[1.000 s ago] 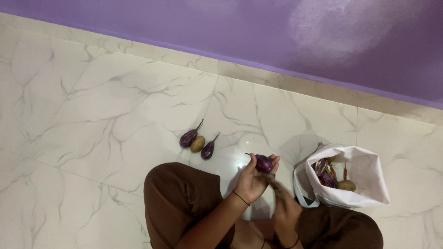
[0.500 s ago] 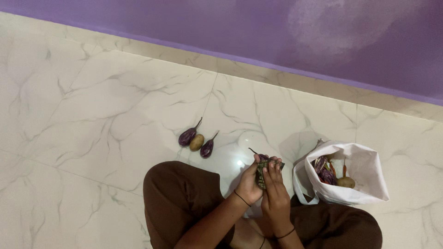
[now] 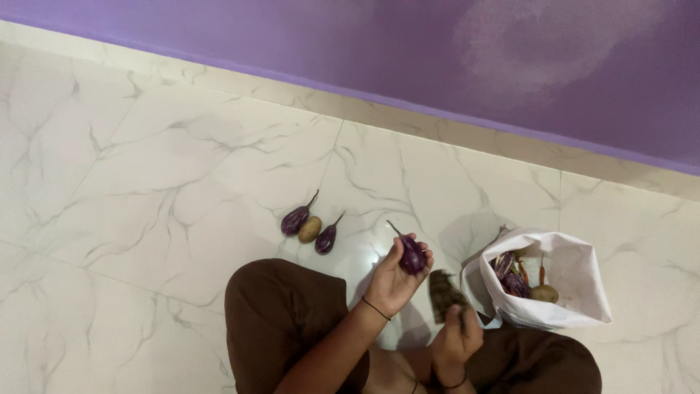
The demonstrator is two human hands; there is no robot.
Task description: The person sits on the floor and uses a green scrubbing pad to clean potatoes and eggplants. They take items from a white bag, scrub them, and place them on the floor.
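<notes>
My left hand (image 3: 394, 281) is raised above the floor with a small purple eggplant (image 3: 412, 255) resting in its fingers, stem pointing up and to the left. My right hand (image 3: 456, 332) sits lower and to the right, gripping a dark green cloth (image 3: 442, 292) that sticks up from it. Cloth and eggplant are apart. Both forearms come from the bottom edge, over my brown-clad knees.
Two purple eggplants (image 3: 294, 219) (image 3: 326, 238) with a brownish potato (image 3: 310, 229) between them lie on the white marble floor (image 3: 168, 175). A white bag (image 3: 576, 281) holding more vegetables stands open at the right. A purple wall (image 3: 364, 44) runs along the back.
Half a second ago my right hand was pressing the cloth over the eggplant; now it has pulled down and to the right with the cloth, leaving the eggplant bare in my left hand.
</notes>
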